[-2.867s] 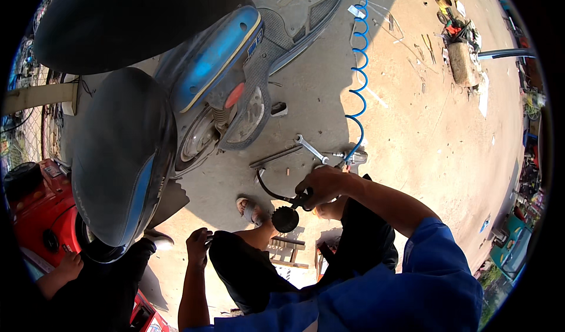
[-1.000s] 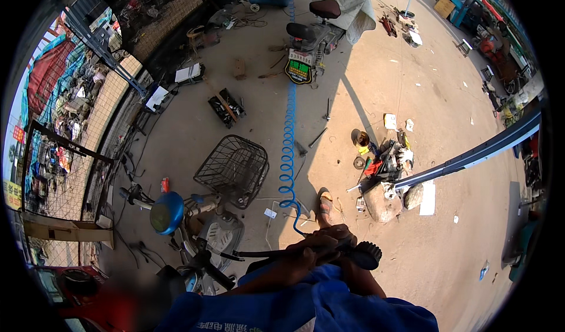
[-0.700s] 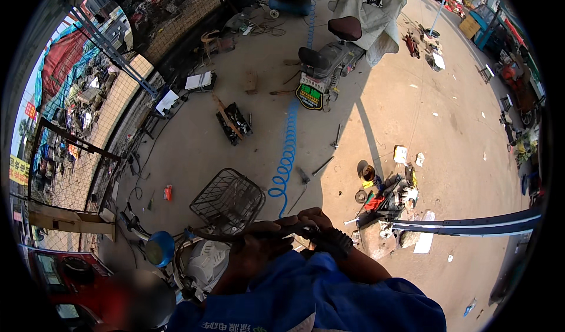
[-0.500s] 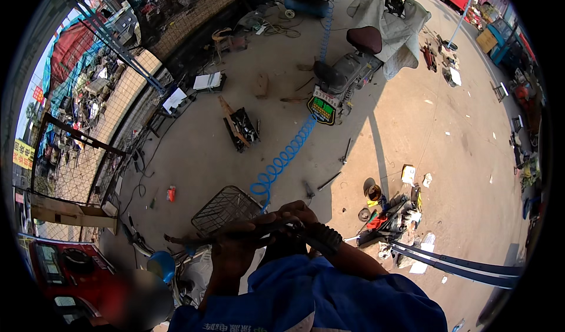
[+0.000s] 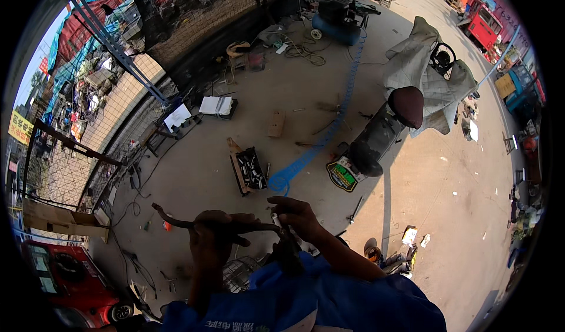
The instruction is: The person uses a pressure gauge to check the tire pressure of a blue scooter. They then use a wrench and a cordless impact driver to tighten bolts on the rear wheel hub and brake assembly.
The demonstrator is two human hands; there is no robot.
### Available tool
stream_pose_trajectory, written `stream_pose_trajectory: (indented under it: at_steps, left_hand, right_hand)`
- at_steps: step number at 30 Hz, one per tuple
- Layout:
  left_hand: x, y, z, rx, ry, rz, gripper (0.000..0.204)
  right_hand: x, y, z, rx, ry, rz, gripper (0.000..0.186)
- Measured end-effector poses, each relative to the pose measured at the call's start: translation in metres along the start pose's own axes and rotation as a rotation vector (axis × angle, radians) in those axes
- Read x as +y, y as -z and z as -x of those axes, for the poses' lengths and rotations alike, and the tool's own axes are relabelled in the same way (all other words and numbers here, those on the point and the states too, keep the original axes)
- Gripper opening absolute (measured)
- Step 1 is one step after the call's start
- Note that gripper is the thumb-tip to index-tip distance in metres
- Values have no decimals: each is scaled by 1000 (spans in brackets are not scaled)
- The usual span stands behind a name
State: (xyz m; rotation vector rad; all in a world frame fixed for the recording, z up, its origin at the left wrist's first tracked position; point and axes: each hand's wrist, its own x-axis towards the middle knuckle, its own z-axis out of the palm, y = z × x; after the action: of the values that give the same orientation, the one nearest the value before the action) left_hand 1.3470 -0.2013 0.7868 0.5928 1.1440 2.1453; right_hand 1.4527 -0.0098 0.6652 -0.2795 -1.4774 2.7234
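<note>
My left hand (image 5: 213, 233) is closed round a long, dark curved bar (image 5: 170, 220). One bent end sticks out to the left, and the other reaches my right hand (image 5: 299, 216). That hand has curled fingers at a small white-tipped piece (image 5: 275, 218), whose kind I cannot make out. A dark shape (image 5: 288, 254) below the fingers is lost in shadow. Just beyond my hands a blue coiled air hose (image 5: 288, 178) hangs in loops; whether it joins what I hold is hidden.
Ahead stands an open toolbox (image 5: 250, 170), with a scooter (image 5: 376, 136) to its right, near a grey cover (image 5: 432, 82). A blue air compressor (image 5: 336, 29) stands far back. Left are a wire fence (image 5: 76, 167) and a red vehicle (image 5: 67, 273). A wire basket (image 5: 240, 275) is below my hands.
The view has shifted, so the scooter and toolbox sit lower and the basket is below my hands. The bar now lies farther out to the left. The blurred person at lower left is gone.
</note>
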Motion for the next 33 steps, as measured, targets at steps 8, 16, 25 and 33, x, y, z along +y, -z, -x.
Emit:
stream_pose_trajectory:
  at_steps: [8, 16, 25, 33]
  left_hand:
    - [54, 7, -134, 218, -116, -150, 43]
    - [54, 50, -271, 241, -150, 3, 42]
    - [91, 53, -405, 466, -340, -51, 36]
    - [111, 113, -541, 498, -432, 177, 37]
  right_hand:
    - [17, 144, -152, 765, -326, -88, 41]
    - [-9, 205, -342, 363, -468, -1155, 53]
    - [-183, 287, -517, 600, -40, -626, 33]
    - [-411, 288, -596, 448, 284, -119, 25]
